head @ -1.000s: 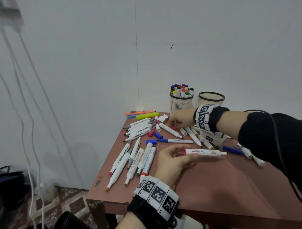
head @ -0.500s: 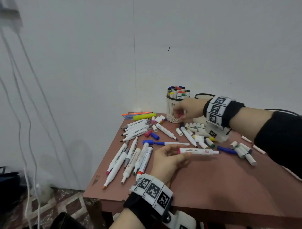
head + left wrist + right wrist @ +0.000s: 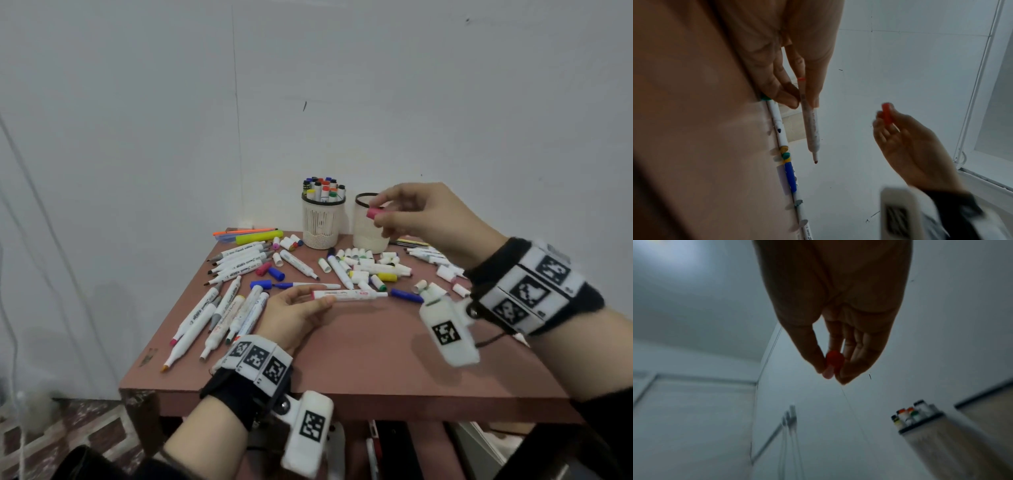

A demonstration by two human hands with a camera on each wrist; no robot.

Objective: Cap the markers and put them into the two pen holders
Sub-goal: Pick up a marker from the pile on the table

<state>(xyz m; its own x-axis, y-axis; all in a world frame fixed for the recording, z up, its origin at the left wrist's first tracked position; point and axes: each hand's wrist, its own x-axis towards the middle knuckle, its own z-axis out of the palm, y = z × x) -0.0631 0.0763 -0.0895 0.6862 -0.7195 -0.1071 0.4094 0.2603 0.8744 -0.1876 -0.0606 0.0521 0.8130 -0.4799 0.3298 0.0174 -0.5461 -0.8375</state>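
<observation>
My left hand (image 3: 301, 305) pinches a white marker (image 3: 349, 295) with a red end band, level over the table, its bare tip pointing right. In the left wrist view the same marker (image 3: 810, 123) hangs from my fingers (image 3: 781, 92). My right hand (image 3: 411, 216) is raised in front of the right pen holder (image 3: 368, 236) and pinches a red cap (image 3: 374, 212) between thumb and fingers; the cap (image 3: 833, 363) shows blurred in the right wrist view. The left pen holder (image 3: 322, 222) stands full of capped markers.
Many uncapped markers (image 3: 219, 308) lie in rows at the table's left. Loose caps and short markers (image 3: 370, 267) are scattered before the holders. A yellow highlighter (image 3: 260, 236) lies at the back left. The brown table's front edge (image 3: 342, 397) is near my wrists. White walls stand behind.
My right hand rose from the caps near the left holder and moved right, now holding a red cap in the air. The left hand kept the marker nearly still.
</observation>
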